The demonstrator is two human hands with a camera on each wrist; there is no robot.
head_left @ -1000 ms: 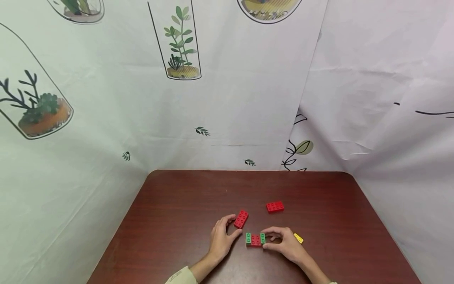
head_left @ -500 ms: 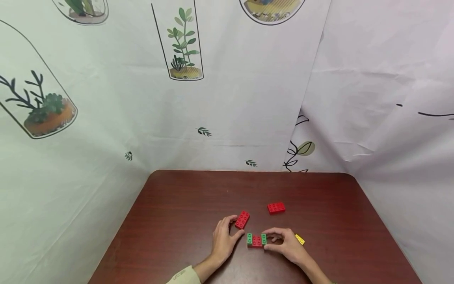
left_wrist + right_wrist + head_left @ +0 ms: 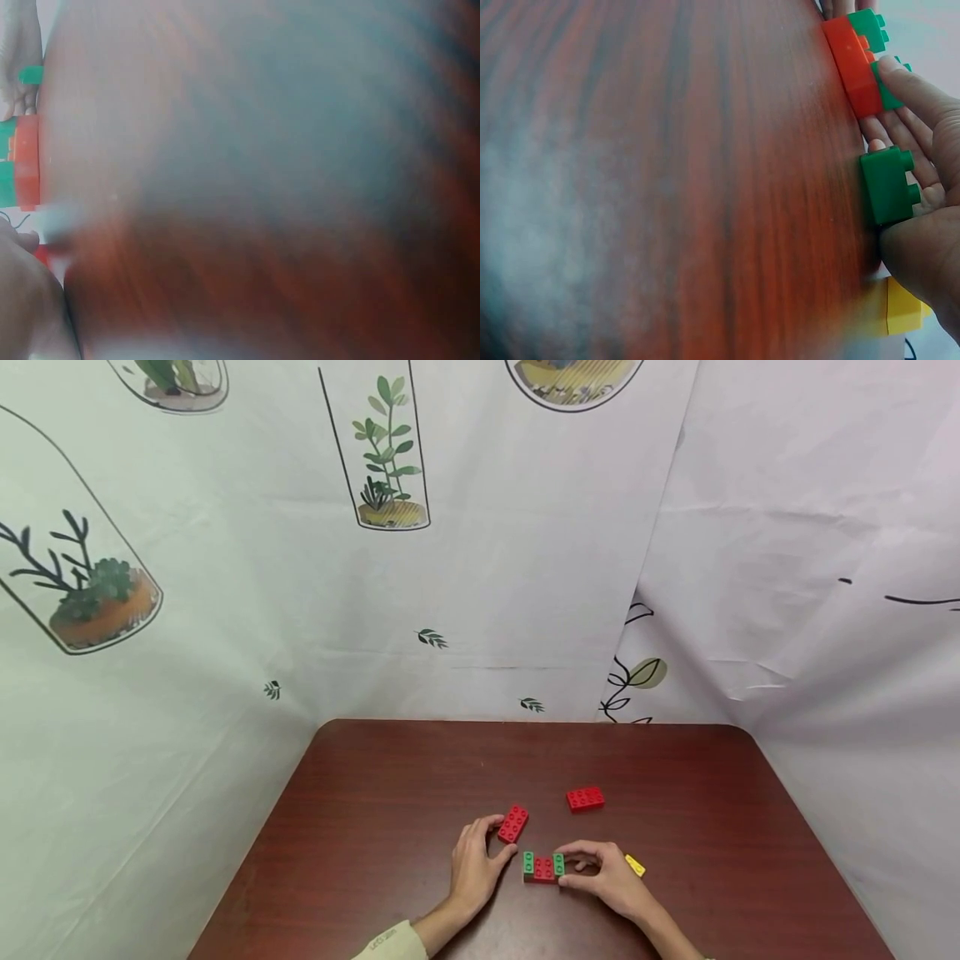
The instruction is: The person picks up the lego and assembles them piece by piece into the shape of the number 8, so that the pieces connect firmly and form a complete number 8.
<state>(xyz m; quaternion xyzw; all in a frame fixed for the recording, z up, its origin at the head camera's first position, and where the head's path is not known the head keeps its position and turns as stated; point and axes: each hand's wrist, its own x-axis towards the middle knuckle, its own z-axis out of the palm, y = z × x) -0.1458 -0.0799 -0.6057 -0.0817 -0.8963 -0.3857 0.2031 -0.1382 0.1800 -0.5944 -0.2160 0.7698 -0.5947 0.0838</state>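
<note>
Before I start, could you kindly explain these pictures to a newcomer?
These are a person's left hand and right hand, no robot. A head camera took the wide picture; wrist cameras took the others. On the table, the right hand pinches a green toy brick on one end of a red brick; a second green brick sits on the other. The left hand curves beside another red brick, contact unclear. A third red brick lies beyond; a yellow brick and third green brick are near the right hand.

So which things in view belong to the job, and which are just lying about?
In the job, seemingly: red-green stack, pinched by the right hand; near red block, at the left hand.
Lying loose, perhaps spares: far red block; yellow block; green block beside the right hand.
</note>
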